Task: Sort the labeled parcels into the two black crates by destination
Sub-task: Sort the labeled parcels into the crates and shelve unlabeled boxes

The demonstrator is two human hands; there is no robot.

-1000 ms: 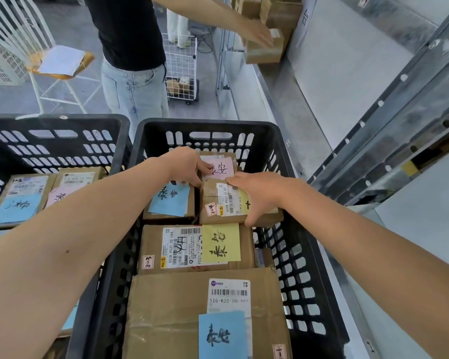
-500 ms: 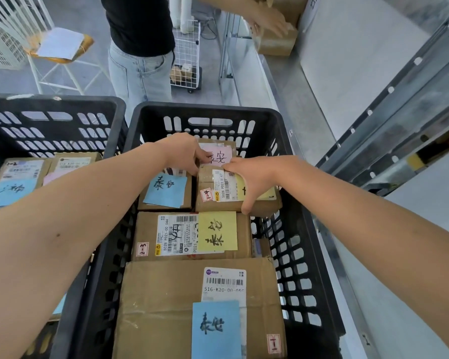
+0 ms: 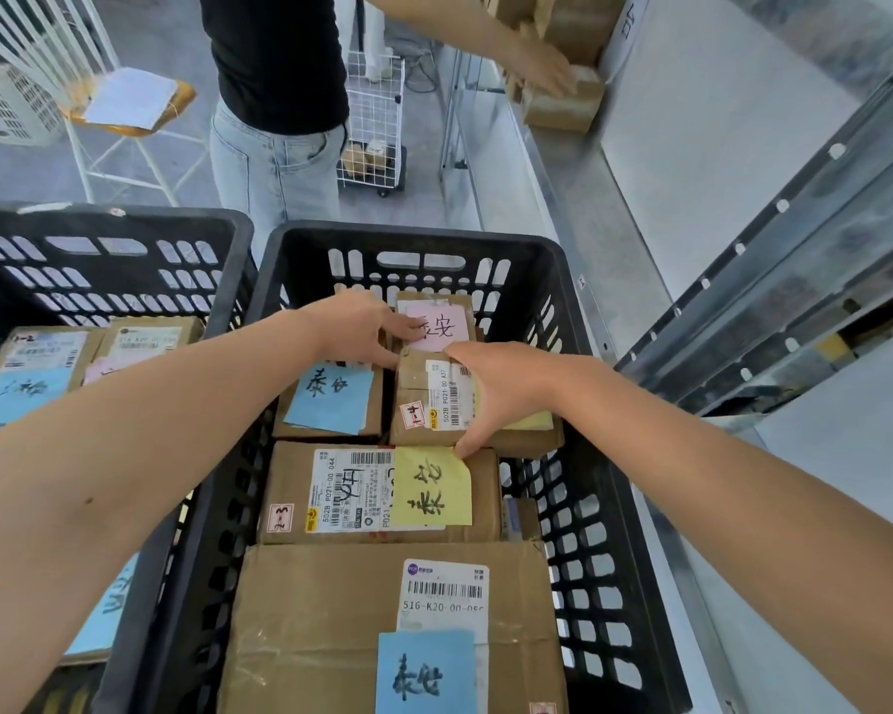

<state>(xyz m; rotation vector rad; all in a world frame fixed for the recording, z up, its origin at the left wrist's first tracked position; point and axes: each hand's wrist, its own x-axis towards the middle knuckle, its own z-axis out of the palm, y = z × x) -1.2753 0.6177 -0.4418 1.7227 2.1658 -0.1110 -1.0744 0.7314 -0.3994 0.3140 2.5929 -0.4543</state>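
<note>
At the far end of the right black crate [image 3: 408, 240], a barcode-labelled parcel [image 3: 419, 389] is clamped by the right hand [image 3: 506, 389] fingers; the pink-noted parcel [image 3: 447, 324] just behind is pinched by the left hand [image 3: 357, 327].

white chair [image 3: 76, 113], wire cart [image 3: 371, 115], perhaps metal shelving [image 3: 774, 280]

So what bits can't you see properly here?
Head view:
- Yellow note on the small parcel: mostly under the right hand.
- Left crate: its near parcels hidden by the left arm.
- Nearest parcel: cut off by the bottom edge.
- Cart contents: too small.
</note>
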